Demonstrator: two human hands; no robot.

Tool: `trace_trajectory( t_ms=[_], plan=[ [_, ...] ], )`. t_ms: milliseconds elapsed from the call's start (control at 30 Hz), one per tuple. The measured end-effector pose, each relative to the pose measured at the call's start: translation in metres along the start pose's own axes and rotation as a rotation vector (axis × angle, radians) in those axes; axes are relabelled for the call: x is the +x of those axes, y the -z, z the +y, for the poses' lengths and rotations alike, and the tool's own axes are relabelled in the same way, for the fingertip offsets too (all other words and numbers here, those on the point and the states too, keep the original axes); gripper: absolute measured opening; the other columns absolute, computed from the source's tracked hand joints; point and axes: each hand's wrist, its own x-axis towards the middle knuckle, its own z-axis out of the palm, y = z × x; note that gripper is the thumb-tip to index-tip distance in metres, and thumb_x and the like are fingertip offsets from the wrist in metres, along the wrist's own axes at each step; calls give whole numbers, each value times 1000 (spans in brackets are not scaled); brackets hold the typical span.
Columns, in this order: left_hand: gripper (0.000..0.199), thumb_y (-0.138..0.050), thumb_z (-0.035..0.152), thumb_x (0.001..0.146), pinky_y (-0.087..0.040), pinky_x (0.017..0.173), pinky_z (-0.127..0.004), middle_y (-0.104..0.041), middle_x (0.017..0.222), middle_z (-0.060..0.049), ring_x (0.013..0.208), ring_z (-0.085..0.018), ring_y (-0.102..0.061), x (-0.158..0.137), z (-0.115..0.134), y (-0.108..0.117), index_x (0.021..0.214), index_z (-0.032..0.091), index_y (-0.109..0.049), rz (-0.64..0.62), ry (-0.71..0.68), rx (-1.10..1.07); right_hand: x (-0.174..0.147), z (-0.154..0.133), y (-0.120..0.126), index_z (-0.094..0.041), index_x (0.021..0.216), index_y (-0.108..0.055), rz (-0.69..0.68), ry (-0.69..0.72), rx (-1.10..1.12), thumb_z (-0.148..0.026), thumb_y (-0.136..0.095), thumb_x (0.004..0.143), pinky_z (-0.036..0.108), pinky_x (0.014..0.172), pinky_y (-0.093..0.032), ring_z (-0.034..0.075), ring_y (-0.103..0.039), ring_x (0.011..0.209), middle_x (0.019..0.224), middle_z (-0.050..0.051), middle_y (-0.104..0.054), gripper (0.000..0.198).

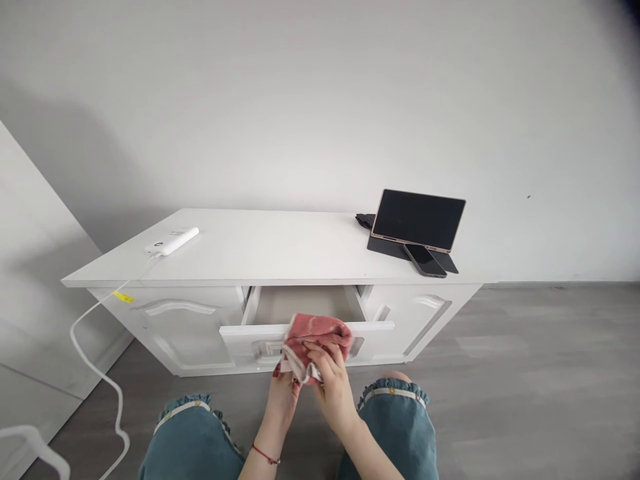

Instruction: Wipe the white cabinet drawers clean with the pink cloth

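Gripping a bunched pink cloth (320,330), the right hand (333,387) curls its fingers (323,360) over the near side – the left hand (286,390), its fingers partly hidden, holds it from below. A pulled-out drawer (306,305) lies just beyond the fingers, under the worktop (275,247). Farther ahead and right of them, a tablet (420,220) stands tilted behind a phone (425,261) – a white device (173,242) with a cable (120,400) sits far to their left.

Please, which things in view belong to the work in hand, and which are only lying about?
In use:
Pink and white cloth, in the left hand and right hand
Open white drawer, probably: the cloth is before it

Lying about:
Black rectangular tablet with gold edge
Black flat phone
White oblong device with white cable
Dark bundle behind the tablet
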Motion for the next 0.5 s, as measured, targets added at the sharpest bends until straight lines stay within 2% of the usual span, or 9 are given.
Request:
trace_trajectory(
  t_ms=[100,233,367,500],
  plan=[
    [25,-82,22,57,-55,75,-26,-73,78,-2,74,-14,-68,7,-6,2,76,19,-67,-75,149,-175,-14,23,17,-22,116,-52,107,-19,-40,-4,-45,78,44,94,-42,24,-44,115,122,7,-60,43],
    [25,-82,27,61,-55,76,-23,-71,70,0,67,-10,-67,9,-7,2,74,17,-64,-82,215,-203,-28,46,29,-23,115,-54,234,-50,-143,-13,-44,85,47,93,-41,27,-43,115,121,10,-55,33],
    [29,-84,28,59,-56,73,-21,-73,73,-1,68,-10,-68,8,-5,1,75,18,-63,-51,211,-177,-39,59,26,-25,110,-57,339,-157,-226,-16,-45,86,45,87,-44,26,-45,109,117,11,-48,28],
    [30,-83,30,60,-56,72,-21,-73,78,-2,69,-11,-68,10,-8,3,79,18,-63,-48,206,-144,-52,68,11,-27,112,-57,351,-288,-207,-18,-49,85,46,88,-44,26,-45,108,117,11,-44,30]
  ],
)
